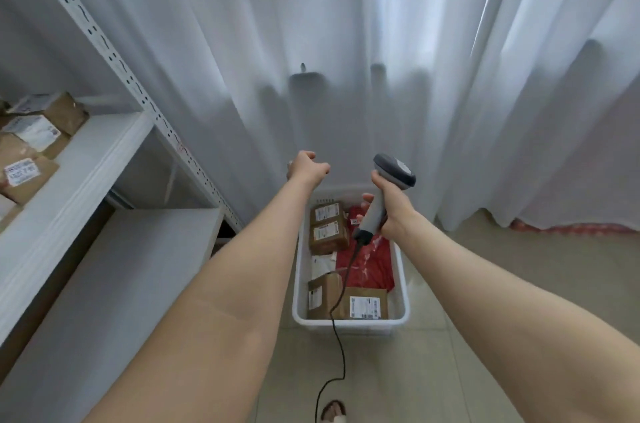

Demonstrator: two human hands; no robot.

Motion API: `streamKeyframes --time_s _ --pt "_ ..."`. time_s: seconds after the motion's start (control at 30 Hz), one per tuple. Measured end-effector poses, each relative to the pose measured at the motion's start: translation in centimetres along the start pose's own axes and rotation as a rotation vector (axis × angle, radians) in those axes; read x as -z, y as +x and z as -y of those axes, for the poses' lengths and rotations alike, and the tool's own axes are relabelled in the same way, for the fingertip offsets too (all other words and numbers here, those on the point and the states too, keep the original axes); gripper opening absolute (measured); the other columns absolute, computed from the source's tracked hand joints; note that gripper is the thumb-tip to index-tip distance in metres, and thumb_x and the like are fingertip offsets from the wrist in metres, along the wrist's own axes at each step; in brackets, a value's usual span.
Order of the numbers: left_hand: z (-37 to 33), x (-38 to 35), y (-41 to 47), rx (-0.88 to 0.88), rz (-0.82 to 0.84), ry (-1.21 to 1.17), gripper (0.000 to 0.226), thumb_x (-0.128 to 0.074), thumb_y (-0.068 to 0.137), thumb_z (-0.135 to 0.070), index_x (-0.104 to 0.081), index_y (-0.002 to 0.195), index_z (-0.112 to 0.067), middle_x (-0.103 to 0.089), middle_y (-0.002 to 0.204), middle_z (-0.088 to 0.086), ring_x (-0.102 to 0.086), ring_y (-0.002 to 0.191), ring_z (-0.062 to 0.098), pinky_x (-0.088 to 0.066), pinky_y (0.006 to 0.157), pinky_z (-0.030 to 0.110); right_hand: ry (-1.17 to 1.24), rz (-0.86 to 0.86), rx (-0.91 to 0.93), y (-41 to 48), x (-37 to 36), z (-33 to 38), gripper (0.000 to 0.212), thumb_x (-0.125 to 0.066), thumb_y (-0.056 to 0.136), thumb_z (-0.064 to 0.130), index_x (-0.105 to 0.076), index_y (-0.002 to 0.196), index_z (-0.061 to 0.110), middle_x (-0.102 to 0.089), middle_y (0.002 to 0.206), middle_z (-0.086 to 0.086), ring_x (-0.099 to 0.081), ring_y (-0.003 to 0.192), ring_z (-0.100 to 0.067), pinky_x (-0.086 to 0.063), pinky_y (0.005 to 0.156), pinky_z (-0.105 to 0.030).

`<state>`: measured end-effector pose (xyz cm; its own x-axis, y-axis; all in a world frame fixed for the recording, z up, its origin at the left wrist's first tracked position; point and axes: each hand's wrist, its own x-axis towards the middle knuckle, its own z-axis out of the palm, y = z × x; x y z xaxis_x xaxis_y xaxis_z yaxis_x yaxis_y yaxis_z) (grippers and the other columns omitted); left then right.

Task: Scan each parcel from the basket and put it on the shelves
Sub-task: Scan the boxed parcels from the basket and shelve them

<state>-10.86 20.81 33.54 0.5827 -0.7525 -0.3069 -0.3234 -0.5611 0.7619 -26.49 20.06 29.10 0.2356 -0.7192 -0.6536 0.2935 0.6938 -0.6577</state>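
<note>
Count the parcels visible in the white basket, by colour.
Brown cardboard parcels: 4
Red plastic mailers: 1 (the red patch behind the barcode scanner may be a second)
White mailers: 1
Total: 6 visible in the basket

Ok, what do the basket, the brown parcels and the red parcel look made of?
Basket: white plastic, seemingly moulded, smooth with a slight sheen. Brown parcels: matte cardboard, square-edged, with white paper labels stuck on. Red parcel: probably a thin plastic mailer bag; it is crumpled and glossy.
</note>
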Motion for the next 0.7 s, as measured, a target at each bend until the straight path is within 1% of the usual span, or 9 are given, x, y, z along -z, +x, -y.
streamKeyframes --time_s 0.07,0.1,0.2,0.3,0.37,0.4,0.5,0.6,0.7 --pt "0.5 -1.6 0.9 0.015 0.02 0.023 0.053 -0.062 0.088 -0.017 -0.044 0.137 -0.014 -0.042 0.142 0.013 -0.046 0.126 0.029 -0.038 0.108 0.037 0.012 -0.018 -0.037 1.5 1.1 -0.7 0.044 -0.072 0.084 0.042 -0.06 0.115 0.014 -0.064 0.086 -0.006 -0.062 0.08 -0.021 -0.056 0.078 -0.04" --pt "0.8 -2.2 1.7 0.023 0.026 0.028 0.053 -0.062 0.088 -0.016 -0.044 0.138 -0.014 -0.042 0.143 0.013 -0.046 0.126 0.029 -0.039 0.107 0.037 0.018 -0.027 -0.053 2.4 1.5 -1.1 0.044 -0.073 0.083 0.043 -0.06 0.112 0.013 -0.065 0.087 -0.006 -0.063 0.081 -0.022 -0.056 0.074 -0.04" --pt "1.8 -3.9 4.4 0.052 0.038 0.044 0.053 -0.062 0.088 -0.015 -0.044 0.137 -0.014 -0.042 0.143 0.013 -0.046 0.127 0.029 -0.039 0.106 0.035 0.034 -0.056 -0.102 5.4 1.9 -2.0 0.039 -0.074 0.082 0.042 -0.06 0.106 0.015 -0.067 0.092 -0.007 -0.066 0.086 -0.023 -0.056 0.069 -0.041" --pt "3.2 -5.5 8.0 0.076 0.053 0.059 0.053 -0.063 0.087 -0.015 -0.044 0.138 -0.013 -0.042 0.143 0.013 -0.047 0.126 0.029 -0.041 0.106 0.036 0.019 -0.078 -0.127 9.3 1.4 -2.6 0.039 -0.074 0.082 0.042 -0.06 0.107 0.016 -0.068 0.092 -0.006 -0.066 0.085 -0.022 -0.057 0.072 -0.042" --pt "4.4 -6.8 11.0 0.097 0.064 0.057 0.054 -0.063 0.088 -0.015 -0.044 0.138 -0.013 -0.043 0.142 0.013 -0.048 0.125 0.028 -0.042 0.102 0.035 0.006 -0.096 -0.145 12.3 0.8 -3.0 0.039 -0.075 0.081 0.042 -0.06 0.106 0.016 -0.068 0.094 -0.007 -0.066 0.086 -0.022 -0.057 0.073 -0.042" --pt "5.1 -7.5 12.6 0.108 0.069 0.055 0.054 -0.063 0.088 -0.015 -0.044 0.138 -0.014 -0.043 0.142 0.012 -0.048 0.125 0.028 -0.041 0.101 0.034 -0.001 -0.106 -0.155 13.9 0.5 -3.2 0.038 -0.075 0.081 0.043 -0.06 0.103 0.016 -0.068 0.094 -0.007 -0.066 0.086 -0.023 -0.058 0.072 -0.042" --pt "7.5 -9.8 16.9 0.161 0.095 0.055 0.054 -0.063 0.088 -0.017 -0.043 0.138 -0.015 -0.044 0.141 0.012 -0.048 0.125 0.028 -0.042 0.104 0.038 -0.012 -0.135 -0.189 18.7 0.1 -4.2 0.036 -0.075 0.081 0.043 -0.062 0.099 0.016 -0.067 0.09 -0.007 -0.066 0.08 -0.021 -0.058 0.068 -0.041" --pt "10.4 -12.6 20.5 0.219 0.117 0.035 0.053 -0.063 0.088 -0.015 -0.043 0.137 -0.015 -0.047 0.139 0.012 -0.05 0.122 0.028 -0.044 0.103 0.041 -0.028 -0.157 -0.225 23.4 0.5 -5.8 0.04 -0.076 0.081 0.043 -0.062 0.103 0.013 -0.067 0.085 -0.006 -0.066 0.073 -0.02 -0.059 0.07 -0.042" --pt "13.7 -15.7 24.1 0.273 0.138 -0.005 0.055 -0.062 0.089 -0.013 -0.041 0.139 -0.013 -0.048 0.138 0.014 -0.055 0.118 0.028 -0.047 0.1 0.042 -0.038 -0.165 -0.241 28.5 1.4 -7.5 0.043 -0.076 0.081 0.04 -0.061 0.107 0.01 -0.066 0.08 -0.006 -0.066 0.069 -0.02 -0.059 0.066 -0.042"
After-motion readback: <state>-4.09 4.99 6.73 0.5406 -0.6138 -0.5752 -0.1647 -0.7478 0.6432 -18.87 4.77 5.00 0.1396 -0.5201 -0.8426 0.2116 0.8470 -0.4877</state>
